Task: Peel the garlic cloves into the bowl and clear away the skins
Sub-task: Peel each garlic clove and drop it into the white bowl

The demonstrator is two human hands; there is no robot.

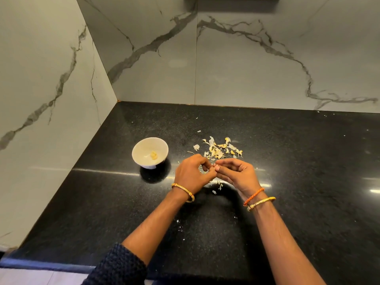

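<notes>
Bowl (pixel 149 152) sitting left on counter (pixel 287 161), peeled garlic (pixel 153 155) lying inside. Left hand (pixel 192 173) and right hand (pixel 236 174) meeting fingertip to fingertip, both pinching a clove (pixel 213 166). Skins (pixel 220 150) lying just behind.

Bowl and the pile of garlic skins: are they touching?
Apart. The head view shows bare black counter between the bowl and the pile of garlic skins, which lies to its right.
</notes>
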